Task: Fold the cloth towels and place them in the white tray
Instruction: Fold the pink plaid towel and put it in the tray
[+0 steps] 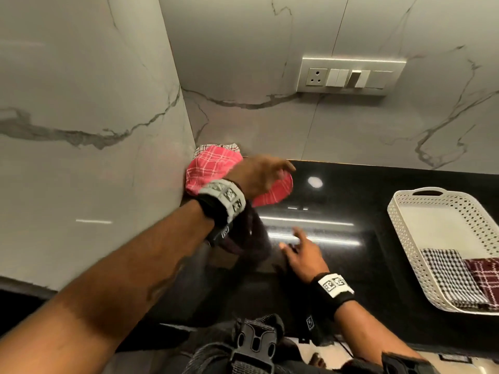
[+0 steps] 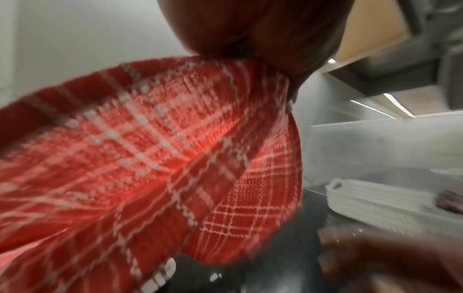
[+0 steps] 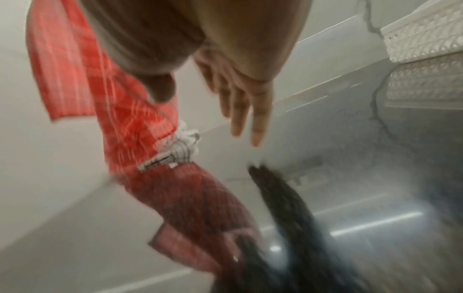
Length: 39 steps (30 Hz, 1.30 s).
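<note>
The left hand (image 1: 256,175) grips the red plaid cloth towel (image 1: 210,168) at 11 o'clock on the black worktop (image 1: 351,238). The right hand (image 1: 302,252) hovers with fingers spread.

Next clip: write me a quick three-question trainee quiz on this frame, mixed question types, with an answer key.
1. True or false: the white tray is empty.
2. Which hand holds the red plaid towel? A) left hand B) right hand C) both
3. Fill in: the towel pile sits in the counter's ___ against the wall.

Key: 1. False; a black-and-white checked towel and a maroon plaid towel lie folded inside. 2. A. 3. corner.
</note>
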{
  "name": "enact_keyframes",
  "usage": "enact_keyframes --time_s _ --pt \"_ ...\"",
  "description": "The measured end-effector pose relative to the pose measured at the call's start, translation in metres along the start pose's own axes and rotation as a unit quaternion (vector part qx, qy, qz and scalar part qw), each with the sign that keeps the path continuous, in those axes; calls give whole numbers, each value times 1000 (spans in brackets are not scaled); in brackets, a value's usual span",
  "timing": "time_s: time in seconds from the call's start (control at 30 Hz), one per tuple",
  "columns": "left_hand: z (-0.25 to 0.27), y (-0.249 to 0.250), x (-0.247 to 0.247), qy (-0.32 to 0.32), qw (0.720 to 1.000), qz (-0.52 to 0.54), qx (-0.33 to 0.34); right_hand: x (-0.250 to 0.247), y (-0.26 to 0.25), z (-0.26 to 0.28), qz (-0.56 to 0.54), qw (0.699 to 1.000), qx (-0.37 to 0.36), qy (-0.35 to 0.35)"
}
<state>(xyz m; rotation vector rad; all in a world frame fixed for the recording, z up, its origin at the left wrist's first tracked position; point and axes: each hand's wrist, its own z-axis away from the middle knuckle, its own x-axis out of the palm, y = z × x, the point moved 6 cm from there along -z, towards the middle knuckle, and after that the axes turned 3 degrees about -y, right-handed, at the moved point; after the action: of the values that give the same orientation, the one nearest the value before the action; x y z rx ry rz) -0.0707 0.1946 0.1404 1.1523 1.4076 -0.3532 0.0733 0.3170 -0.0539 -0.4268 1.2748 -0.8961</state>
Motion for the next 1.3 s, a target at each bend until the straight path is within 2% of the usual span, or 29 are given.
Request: enact_keyframes --time_s 0.03,0.1,0.17,0.3,0.4,0.47,0.57,0.63,0.77,0.87,1.0,1.13,1.3 --pt "8 12 16 -34 999 4 -6 -15 -8 3 -57 996 -18 67" --pt "23 30 44 -61 998 10 -4 -39 -26 10 -100 982 -81 142" --pt "34 44 61 -68 997 33 18 -55 -45 19 -84 973 -122 178" --pt "46 55 62 -31 994 95 50 -65 -55 27 -85 963 -155 205" --pt "50 44 53 -35 996 80 38 -77 -51 35 -83 947 -165 264" --pt "54 27 45 -52 996 71 5 -89 -45 40 -93 940 -156 288" --pt "59 -4 32 -71 995 41 -55 -108 -40 43 -40 947 -155 278" --pt "62 -17 27 -106 991 25 -82 -121 -37 44 4 950 -155 270" --pt "67 -17 26 -191 970 120 -94 -147 -35 44 65 957 -143 244" --pt "70 -24 28 -221 966 109 -82 -168 -32 43 74 956 -140 246" --pt "75 -56 22 -174 976 43 -122 -194 -25 35 75 962 -131 228" --pt "77 -61 10 -151 977 -4 -149 -200 -22 8 126 977 -91 144" --pt "41 -41 -44 -69 980 -80 -166 -253 -62 -10 137 964 -96 206"
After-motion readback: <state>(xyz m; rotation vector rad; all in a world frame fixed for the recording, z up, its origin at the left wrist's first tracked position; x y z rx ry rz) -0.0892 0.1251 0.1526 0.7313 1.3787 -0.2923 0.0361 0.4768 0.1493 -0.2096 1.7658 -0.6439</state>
